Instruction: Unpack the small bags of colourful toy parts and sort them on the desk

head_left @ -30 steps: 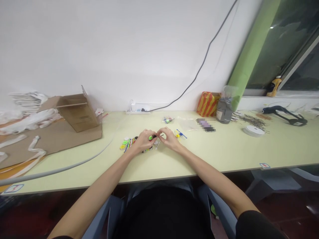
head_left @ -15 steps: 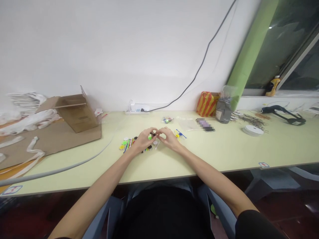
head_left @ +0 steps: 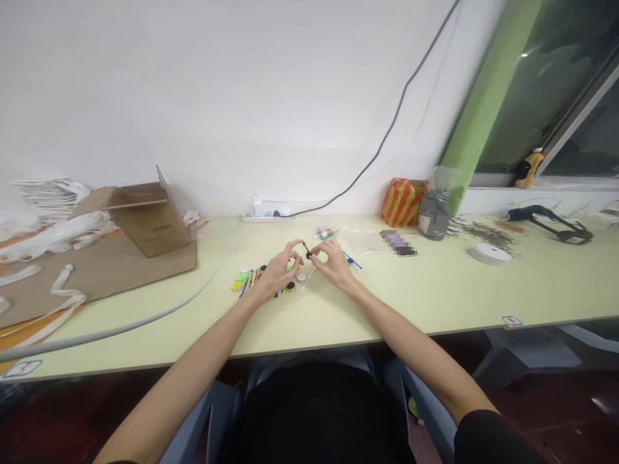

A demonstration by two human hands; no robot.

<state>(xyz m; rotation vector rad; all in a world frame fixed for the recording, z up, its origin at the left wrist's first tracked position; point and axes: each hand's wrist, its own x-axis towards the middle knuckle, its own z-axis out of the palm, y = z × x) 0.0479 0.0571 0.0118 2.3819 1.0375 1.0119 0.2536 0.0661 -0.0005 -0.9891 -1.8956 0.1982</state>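
Note:
My right hand (head_left: 333,263) pinches a small black plastic stick with a round disc (head_left: 308,254) at its lower end; the stick slants up and to the left. My left hand (head_left: 280,269) is just left of it, thumb and index finger apart, the index fingertip close to the stick's upper end. Beneath and beside my left hand lies a group of colourful small discs and sticks (head_left: 249,279), partly covered by that hand. Between my hands on the table are a white disc (head_left: 302,278) and a white stick (head_left: 308,280). Right of my right hand lies a blue stick piece (head_left: 352,261).
Behind my hands are a clear bag of colourful parts (head_left: 324,233) and a power strip (head_left: 265,218). A cardboard box (head_left: 155,222) and a grey cable (head_left: 145,320) are on the left. On the right stand a phone (head_left: 399,243), a striped bag (head_left: 400,202) and a white roll (head_left: 491,254).
My hands have moved slightly apart. The black stick, mostly hidden between my fingers before, now shows in my right hand's pinch, and my left fingers have come off it.

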